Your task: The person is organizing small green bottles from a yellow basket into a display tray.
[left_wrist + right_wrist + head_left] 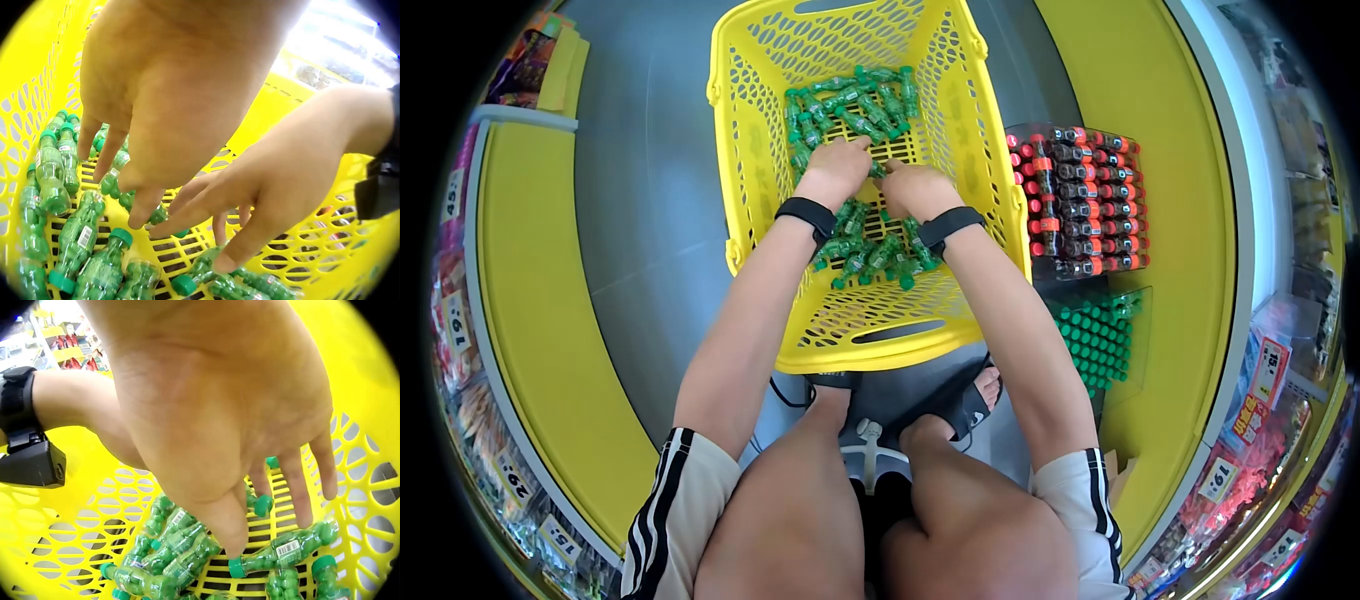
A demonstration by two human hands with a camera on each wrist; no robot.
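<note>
Inside the yellow basket [876, 358], both hands hang low over small green bottles [862, 125]. The left hand [837, 170] has its fingers loosely extended downward; in the left wrist view, bottles [110, 182] show behind them. The right hand [915, 190] is close beside it, fingers spread. In the right wrist view, the right thumb [226, 528] comes down at the green cap of a lying bottle [290, 549]; whether it touches is unclear. Neither hand visibly grips a bottle. Bottles lie along the basket's far and near ends, with slatted floor showing between them.
Right of the basket, on a yellow shelf ledge [1170, 290], stand a stack of dark bottles with red caps [1090, 200] and a clear box of green-capped bottles [1095, 345]. Packaged goods with price tags line both sides. The person's legs and feet are below the basket.
</note>
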